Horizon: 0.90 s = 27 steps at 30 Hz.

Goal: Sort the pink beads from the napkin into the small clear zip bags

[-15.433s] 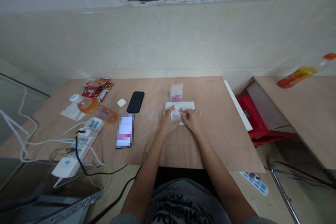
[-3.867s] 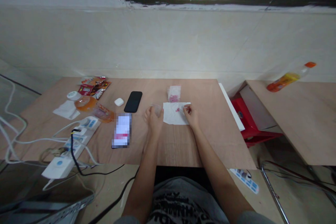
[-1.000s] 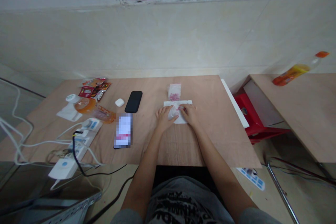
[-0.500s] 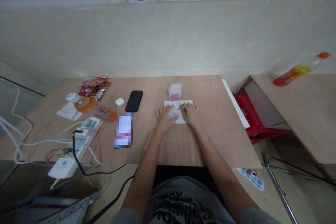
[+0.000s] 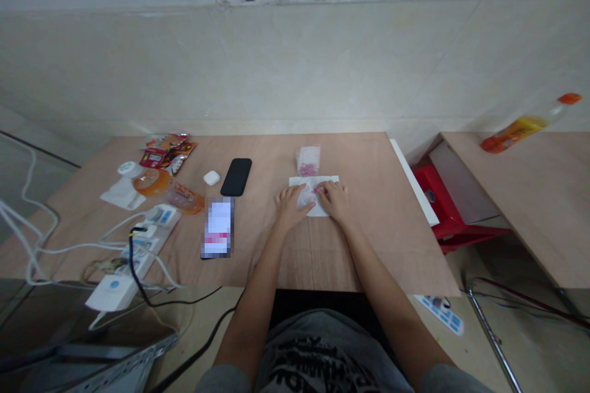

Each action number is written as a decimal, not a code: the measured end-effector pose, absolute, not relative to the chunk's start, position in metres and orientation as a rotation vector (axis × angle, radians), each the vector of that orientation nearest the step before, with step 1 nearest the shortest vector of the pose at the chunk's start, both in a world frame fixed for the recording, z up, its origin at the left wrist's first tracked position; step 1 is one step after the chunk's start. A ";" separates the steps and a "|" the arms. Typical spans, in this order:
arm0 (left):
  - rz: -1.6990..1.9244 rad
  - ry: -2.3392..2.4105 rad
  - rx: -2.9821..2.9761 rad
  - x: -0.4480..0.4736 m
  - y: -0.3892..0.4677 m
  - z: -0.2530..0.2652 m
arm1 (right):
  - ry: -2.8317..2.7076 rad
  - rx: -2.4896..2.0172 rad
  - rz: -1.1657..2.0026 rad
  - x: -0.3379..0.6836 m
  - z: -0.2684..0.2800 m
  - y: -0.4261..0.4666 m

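A white sheet of paper [image 5: 326,211] lies on the table, with a small clear plastic bag [image 5: 305,196] on top of it. My left hand [image 5: 290,202] rests on the left side of the sheet, fingers apart, its thumb against the bag. From the right, my right hand [image 5: 335,199] reaches over the sheet; its thumb and fingertips come together beside the bag at a few tiny pink bits [image 5: 314,190]. What those fingertips hold, if anything, is too small to tell. Just behind the sheet lies another clear bag [image 5: 308,161] with small pink pieces at its bottom.
On the left of the wooden table [image 5: 391,245] are a black phone [image 5: 236,177], a blurred lit phone [image 5: 218,227], a white case [image 5: 211,178], an orange drink bottle [image 5: 166,189], snack wrappers [image 5: 168,152] and a power strip [image 5: 138,258] with cables. A red stool [image 5: 442,202] stands right.
My right fingertips have shifted slightly on the sheet, closer to the pink bits. My left hand stays where it was.
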<state>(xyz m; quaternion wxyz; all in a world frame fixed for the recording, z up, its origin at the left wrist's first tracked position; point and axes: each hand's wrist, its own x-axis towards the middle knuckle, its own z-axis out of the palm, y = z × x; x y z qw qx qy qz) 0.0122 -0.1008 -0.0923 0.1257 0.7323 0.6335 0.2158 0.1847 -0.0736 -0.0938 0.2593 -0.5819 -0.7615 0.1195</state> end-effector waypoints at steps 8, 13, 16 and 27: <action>0.589 1.843 2.129 0.012 -0.101 -0.092 | -2.108 -1.421 0.503 0.187 -0.092 -0.074; 0.598 1.844 2.125 0.011 -0.101 -0.092 | -2.105 -1.408 0.502 0.187 -0.096 -0.072; 0.598 1.843 2.126 0.012 -0.101 -0.092 | -2.066 -1.470 0.472 0.187 -0.098 -0.071; 0.581 1.867 2.101 0.013 -0.101 -0.089 | -2.203 -1.629 0.257 0.185 -0.101 -0.070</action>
